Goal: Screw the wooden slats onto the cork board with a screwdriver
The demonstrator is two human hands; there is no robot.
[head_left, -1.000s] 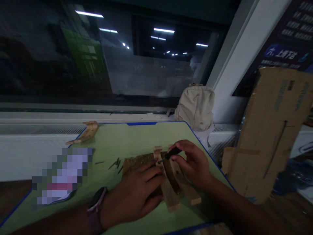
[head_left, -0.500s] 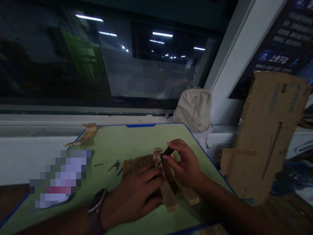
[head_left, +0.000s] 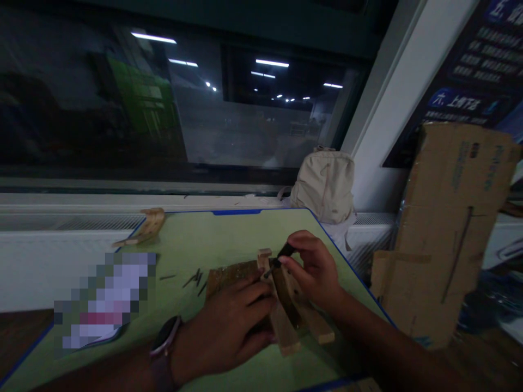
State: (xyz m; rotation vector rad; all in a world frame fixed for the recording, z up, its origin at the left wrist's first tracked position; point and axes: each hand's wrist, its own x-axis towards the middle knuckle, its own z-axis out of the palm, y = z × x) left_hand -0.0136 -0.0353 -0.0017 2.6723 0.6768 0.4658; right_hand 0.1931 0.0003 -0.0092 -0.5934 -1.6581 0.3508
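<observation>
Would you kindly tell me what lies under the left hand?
A brown wooden board, lying on the green mat, shows beyond the left hand. The part beneath the palm is covered.

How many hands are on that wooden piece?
2. The left hand presses flat on the wooden piece; the right hand pinches a small dark-handled tool against its far end.

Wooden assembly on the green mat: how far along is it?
Done: the board seems to rest on two wooden slats. In hand: the left hand presses the board flat while the right hand holds a black-handled screwdriver, tip at the upright wooden block. Left, probably: several small dark fasteners lie loose on the green mat, and a separate wooden piece sits at its far left corner.
</observation>
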